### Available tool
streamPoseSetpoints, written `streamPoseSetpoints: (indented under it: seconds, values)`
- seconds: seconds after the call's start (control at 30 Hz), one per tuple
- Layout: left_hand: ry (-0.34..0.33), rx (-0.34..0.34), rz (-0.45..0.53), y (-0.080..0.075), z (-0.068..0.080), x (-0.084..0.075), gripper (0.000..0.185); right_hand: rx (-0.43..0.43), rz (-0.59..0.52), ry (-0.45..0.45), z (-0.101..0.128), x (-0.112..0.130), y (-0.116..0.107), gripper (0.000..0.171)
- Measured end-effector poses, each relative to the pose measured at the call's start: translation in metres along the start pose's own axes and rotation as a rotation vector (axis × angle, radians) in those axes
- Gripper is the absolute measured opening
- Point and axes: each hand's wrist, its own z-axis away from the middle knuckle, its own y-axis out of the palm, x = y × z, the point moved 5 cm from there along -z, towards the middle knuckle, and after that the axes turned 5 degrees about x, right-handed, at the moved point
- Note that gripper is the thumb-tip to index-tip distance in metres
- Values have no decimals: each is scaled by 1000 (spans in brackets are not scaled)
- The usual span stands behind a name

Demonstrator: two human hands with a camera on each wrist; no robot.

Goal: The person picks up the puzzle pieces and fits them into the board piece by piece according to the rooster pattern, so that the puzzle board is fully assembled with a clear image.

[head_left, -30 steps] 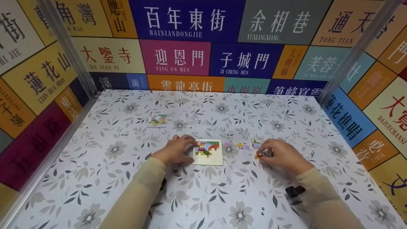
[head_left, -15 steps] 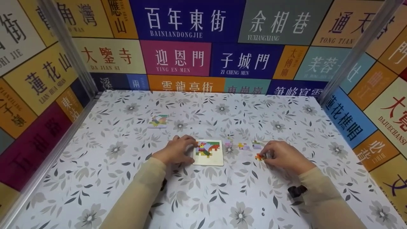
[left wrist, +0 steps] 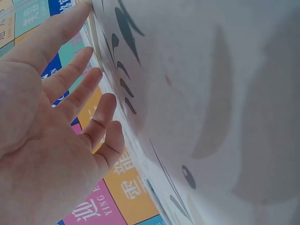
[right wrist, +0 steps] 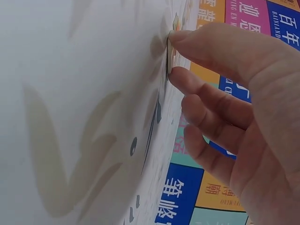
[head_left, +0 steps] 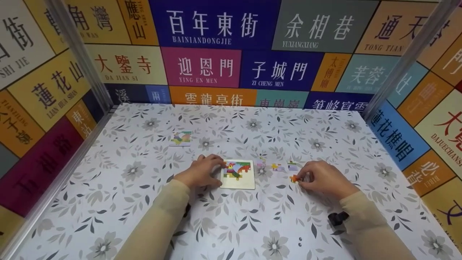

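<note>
A pale puzzle tray [head_left: 239,184] lies in mid-table in the head view. Joined pieces [head_left: 237,169] with a colourful rooster picture fill its upper part. My left hand [head_left: 200,172] touches the tray's left side with thumb and fingers loosely spread; the left wrist view shows the palm and fingers relaxed. To the right, my right hand [head_left: 325,179] pinches an orange puzzle piece [head_left: 295,179] at the table surface between thumb and index finger. In the right wrist view that piece [right wrist: 170,52] appears edge-on, its other fingers loosely curled beside the table.
Several loose puzzle pieces, among them a yellow and lilac one [head_left: 276,167] and a green and lilac one [head_left: 292,166], lie right of the tray. A partly joined picture card [head_left: 181,138] lies at the back left. Panels with printed signs [head_left: 202,67] border the floral-covered table.
My right hand has shifted slightly right, and more of the orange puzzle piece shows at its fingertips. The left hand stays at the tray's side. The head view has tilted a little.
</note>
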Motion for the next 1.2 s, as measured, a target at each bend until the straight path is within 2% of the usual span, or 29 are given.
streamPoseSetpoints:
  seconds: [0.3, 0.63, 0.87, 1.2]
  values:
    - [-7, 14, -3, -1, 0, -1, 52, -31, -16, -35, -6, 12, 2, 15]
    - [-20, 17, 3, -1, 0, 0, 51, -68, 30, -163, -19, 42, 9, 11]
    - [11, -5, -28, 0, 1, -3, 51, -76, 58, -207, -30, 62, 17, 9]
    - [-46, 19, -1, 0, 1, -1, 52, -84, 67, -245, -43, 87, 22, 9]
